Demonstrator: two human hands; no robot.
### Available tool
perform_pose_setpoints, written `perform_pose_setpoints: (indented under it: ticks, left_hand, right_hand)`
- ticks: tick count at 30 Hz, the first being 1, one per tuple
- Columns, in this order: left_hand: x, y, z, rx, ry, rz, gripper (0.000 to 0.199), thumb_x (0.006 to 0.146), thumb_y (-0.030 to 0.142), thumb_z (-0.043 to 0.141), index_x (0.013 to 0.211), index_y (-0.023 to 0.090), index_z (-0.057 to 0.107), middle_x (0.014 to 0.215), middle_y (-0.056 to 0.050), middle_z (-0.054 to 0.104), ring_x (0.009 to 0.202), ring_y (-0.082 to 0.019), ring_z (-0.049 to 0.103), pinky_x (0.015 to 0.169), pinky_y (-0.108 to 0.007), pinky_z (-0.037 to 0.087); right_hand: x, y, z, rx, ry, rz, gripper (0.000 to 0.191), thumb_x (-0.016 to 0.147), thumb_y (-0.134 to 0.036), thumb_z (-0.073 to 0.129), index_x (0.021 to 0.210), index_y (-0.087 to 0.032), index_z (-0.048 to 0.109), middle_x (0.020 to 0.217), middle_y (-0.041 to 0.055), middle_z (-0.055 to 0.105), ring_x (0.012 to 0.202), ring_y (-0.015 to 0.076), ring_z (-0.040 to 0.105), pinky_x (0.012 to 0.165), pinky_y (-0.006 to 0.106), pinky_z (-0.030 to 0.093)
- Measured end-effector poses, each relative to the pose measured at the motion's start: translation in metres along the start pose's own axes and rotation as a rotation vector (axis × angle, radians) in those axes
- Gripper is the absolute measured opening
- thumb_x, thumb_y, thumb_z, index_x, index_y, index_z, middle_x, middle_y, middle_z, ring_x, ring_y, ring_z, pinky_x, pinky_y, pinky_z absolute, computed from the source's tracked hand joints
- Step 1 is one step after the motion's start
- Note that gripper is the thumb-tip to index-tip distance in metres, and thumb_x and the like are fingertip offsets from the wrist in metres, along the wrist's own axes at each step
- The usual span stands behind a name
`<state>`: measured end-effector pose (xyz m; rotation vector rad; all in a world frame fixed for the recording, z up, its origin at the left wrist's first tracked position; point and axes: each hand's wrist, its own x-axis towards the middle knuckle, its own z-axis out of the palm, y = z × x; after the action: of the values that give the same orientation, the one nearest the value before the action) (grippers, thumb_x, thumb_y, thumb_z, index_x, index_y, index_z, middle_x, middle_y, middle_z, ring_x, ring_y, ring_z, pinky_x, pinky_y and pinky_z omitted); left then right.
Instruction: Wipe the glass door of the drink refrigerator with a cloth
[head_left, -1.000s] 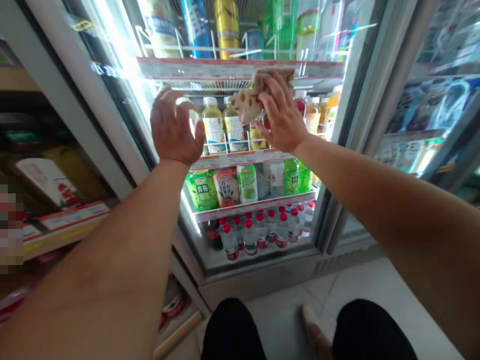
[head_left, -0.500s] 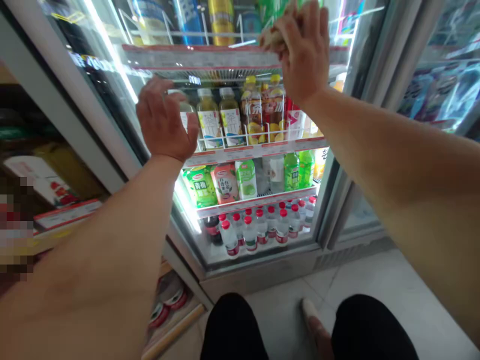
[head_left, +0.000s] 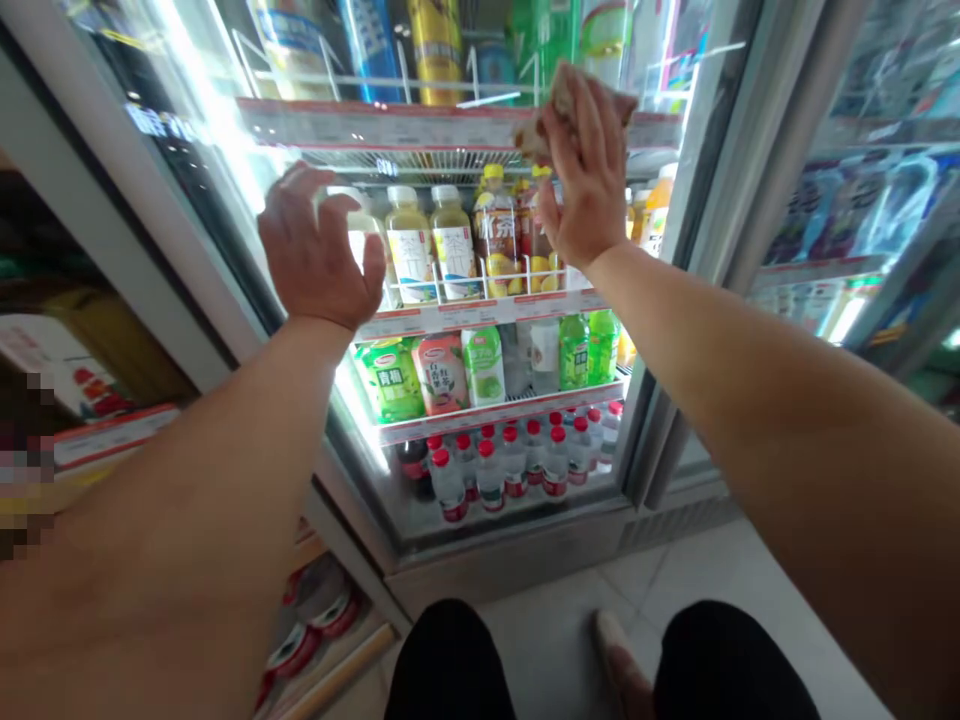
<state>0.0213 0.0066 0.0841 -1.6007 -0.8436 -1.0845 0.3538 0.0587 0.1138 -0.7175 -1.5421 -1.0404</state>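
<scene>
Pale brown-spotted cloth (head_left: pixel 531 138), bunched, upper frame right of centre | right hand (head_left: pixel 589 190) grasping it, lower than a moment ago, now over red-edged shelf strip (head_left: pixel 420 128) | left hand (head_left: pixel 315 240) empty, fingers loosely spread, upper left; glass contact unclear | yellow-capped brown tea bottles (head_left: pixel 496 235) between hands | right hand and forearm block shelves behind

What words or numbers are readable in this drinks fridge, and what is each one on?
"青梅" on the large green package.
"百香果" and "红茶" on the pink package beside it.
"茶" on a yellow-capped bottle.
The price strips and everything else: too small or blurred to read surely.
</scene>
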Motion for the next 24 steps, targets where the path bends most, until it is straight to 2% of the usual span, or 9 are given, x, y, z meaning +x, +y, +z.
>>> perform_pose_setpoints:
  ticks: [4, 6, 10, 13, 16, 20, 24]
  left_hand:
    - [0.0, 0.002, 0.0, -0.006, 0.009, -0.016, 0.042, 0.102, 0.052, 0.035, 0.125, 0.021, 0.052, 0.143, -0.018, 0.049, 0.144, -0.034, 0.037, 0.116, -0.058, 0.03]
    - [0.0, 0.003, -0.001, 0.0, 0.014, -0.012, 0.043, 0.102, 0.052, 0.033, 0.124, 0.021, 0.052, 0.142, -0.018, 0.049, 0.144, -0.033, 0.037, 0.117, -0.057, 0.031]
    - [0.001, 0.006, -0.002, -0.02, -0.001, -0.036, 0.044, 0.103, 0.056, 0.03, 0.124, 0.023, 0.051, 0.143, -0.017, 0.048, 0.144, -0.033, 0.036, 0.117, -0.059, 0.029]
    - [0.003, 0.007, -0.002, -0.062, -0.01, -0.059, 0.047, 0.102, 0.06, 0.03, 0.123, 0.023, 0.051, 0.144, -0.018, 0.048, 0.145, -0.035, 0.035, 0.118, -0.06, 0.026]
    - [0.003, 0.008, -0.002, -0.093, -0.02, -0.095, 0.05, 0.1, 0.065, 0.033, 0.12, 0.023, 0.052, 0.145, -0.017, 0.047, 0.146, -0.036, 0.034, 0.118, -0.061, 0.025]
    - [0.001, 0.006, -0.002, -0.036, -0.009, -0.059, 0.041, 0.101, 0.055, 0.038, 0.122, 0.022, 0.052, 0.144, -0.017, 0.048, 0.147, -0.033, 0.034, 0.116, -0.058, 0.028]
    - [-0.001, 0.0, 0.002, -0.002, 0.0, -0.013, 0.038, 0.101, 0.049, 0.039, 0.124, 0.022, 0.051, 0.144, -0.017, 0.048, 0.147, -0.035, 0.036, 0.113, -0.059, 0.032]
  right_hand:
    - [-0.012, -0.001, -0.002, 0.051, -0.047, 0.022, 0.053, 0.1, -0.036, 0.044, 0.151, -0.024, 0.05, 0.166, 0.0039, 0.039, 0.159, 0.0255, 0.02, 0.132, 0.05, 0.02]
    - [-0.018, -0.002, -0.004, 0.07, -0.088, 0.074, 0.05, 0.102, -0.037, 0.042, 0.15, -0.03, 0.051, 0.166, -0.0012, 0.04, 0.16, 0.0218, 0.018, 0.132, 0.05, 0.018]
    - [-0.028, -0.004, -0.009, 0.084, -0.147, 0.146, 0.048, 0.101, -0.033, 0.04, 0.147, -0.038, 0.055, 0.162, -0.0035, 0.045, 0.159, 0.0232, 0.022, 0.131, 0.058, 0.018]
    - [-0.035, -0.002, -0.011, 0.093, -0.168, 0.128, 0.051, 0.1, -0.029, 0.04, 0.148, -0.038, 0.054, 0.16, -0.0001, 0.049, 0.158, 0.0281, 0.027, 0.128, 0.067, 0.02]
    - [-0.038, 0.003, -0.013, 0.097, -0.182, 0.101, 0.053, 0.099, -0.028, 0.042, 0.149, -0.042, 0.052, 0.157, -0.0009, 0.052, 0.157, 0.0286, 0.029, 0.126, 0.071, 0.022]
    - [-0.038, 0.007, -0.017, 0.093, -0.236, 0.074, 0.053, 0.099, -0.026, 0.044, 0.149, -0.04, 0.053, 0.161, -0.0017, 0.047, 0.158, 0.0274, 0.026, 0.127, 0.067, 0.023]
    - [-0.038, 0.005, -0.02, 0.037, -0.249, 0.066, 0.052, 0.101, -0.027, 0.039, 0.15, -0.032, 0.054, 0.164, 0.0008, 0.041, 0.158, 0.0271, 0.026, 0.129, 0.064, 0.021]
